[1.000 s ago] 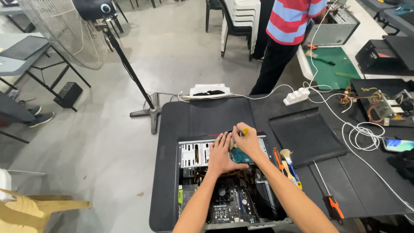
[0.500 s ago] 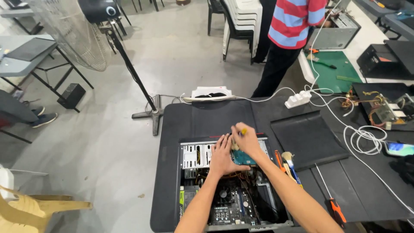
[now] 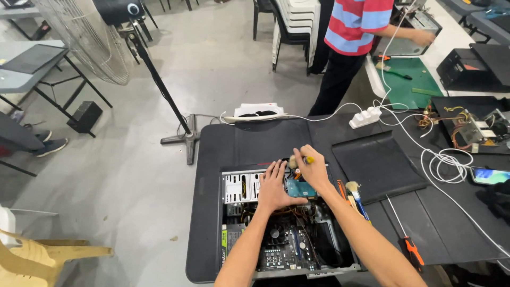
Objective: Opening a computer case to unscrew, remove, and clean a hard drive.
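Note:
An open desktop computer case (image 3: 234,191) lies flat on a black table (image 3: 255,138), its motherboard (image 3: 287,250) exposed. My left hand (image 3: 273,186) presses flat on a drive with a teal circuit board (image 3: 300,188) near the case's far end. My right hand (image 3: 311,170) grips a yellow-handled screwdriver (image 3: 307,159) right beside that drive, the tip hidden by my fingers.
A black side panel (image 3: 377,165), brushes and small tools (image 3: 353,194), and an orange-handled screwdriver (image 3: 411,251) lie to the right. White cables (image 3: 446,159), a power strip (image 3: 365,117) and a phone (image 3: 489,175) sit farther right. A person in a striped shirt (image 3: 353,26) stands behind. A fan stand (image 3: 183,135) is left.
Both hands stay on the drive in the case; the view has shifted slightly, and the person behind has reached out to the right.

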